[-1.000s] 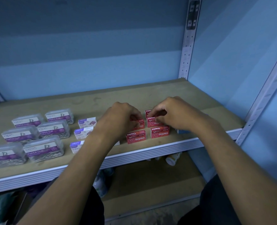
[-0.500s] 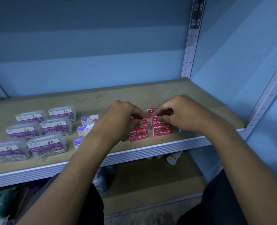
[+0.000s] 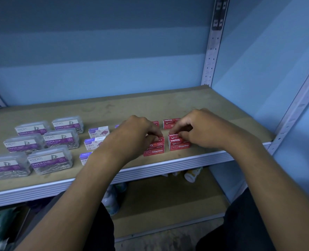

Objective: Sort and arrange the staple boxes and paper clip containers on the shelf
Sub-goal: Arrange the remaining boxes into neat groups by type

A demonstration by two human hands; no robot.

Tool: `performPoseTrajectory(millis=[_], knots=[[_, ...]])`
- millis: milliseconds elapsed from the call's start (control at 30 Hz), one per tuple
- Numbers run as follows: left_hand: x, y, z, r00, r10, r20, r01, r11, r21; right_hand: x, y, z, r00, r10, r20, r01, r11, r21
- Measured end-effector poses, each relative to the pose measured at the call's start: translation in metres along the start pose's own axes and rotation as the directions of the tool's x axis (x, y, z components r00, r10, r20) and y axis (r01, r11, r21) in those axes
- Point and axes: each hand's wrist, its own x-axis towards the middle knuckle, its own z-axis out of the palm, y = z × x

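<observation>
Each hand (image 3: 139, 131) pinches a red staple box (image 3: 177, 139).

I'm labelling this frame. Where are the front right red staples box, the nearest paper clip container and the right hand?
front right red staples box (image 3: 179, 146), head view, front label.
nearest paper clip container (image 3: 49, 160), head view, purple lid label.
right hand (image 3: 203, 128), head view, back of hand.

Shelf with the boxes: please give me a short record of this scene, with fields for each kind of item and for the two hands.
shelf: wooden board with a white front edge
paper clip containers: six clear ones with purple labels, two columns of three, at the left
white staple boxes: small white and purple ones in the middle, partly hidden by the left arm
red staple boxes: two columns near the front edge, at the right
left hand: fingertips pinch a red box in the left column
right hand: fingertips pinch a red box in the right column
</observation>
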Motion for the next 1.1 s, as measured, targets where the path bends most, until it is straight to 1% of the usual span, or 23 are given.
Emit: performPoseTrajectory(millis=[100,200,300,400,533,867,1100], knots=[[-0.001,0.003,-0.002,1.000,-0.010,-0.011,0.010,1.000,-0.003,-0.002,-0.001,-0.003,1.000,0.003,0.009,-0.003,1.000,-0.007],[-0.003,0.005,-0.003,1.000,-0.016,-0.018,0.016,1.000,-0.020,-0.005,-0.004,-0.006,0.998,0.002,0.067,-0.005,0.999,0.045],[-0.004,0.007,-0.006,0.999,-0.028,0.040,0.029,1.000,-0.013,-0.006,-0.008,-0.006,0.993,-0.011,0.114,0.010,1.000,0.007],[-0.002,0.008,-0.007,0.996,-0.047,0.076,0.045,0.999,0.030,-0.004,-0.009,-0.004,0.994,0.003,0.113,-0.001,1.000,-0.018],[-0.001,0.008,-0.004,0.997,-0.056,0.043,0.052,0.995,0.084,0.000,-0.006,-0.003,0.995,0.013,0.103,-0.009,0.999,-0.043],[0.003,0.017,0.000,0.997,-0.081,0.015,0.080,0.995,0.067,-0.002,-0.010,-0.001,0.995,-0.008,0.100,0.013,0.999,-0.044],[0.004,0.026,-0.002,0.995,-0.099,0.015,0.097,0.992,0.086,-0.004,-0.019,-0.001,0.997,0.000,0.075,0.009,0.993,-0.119]])
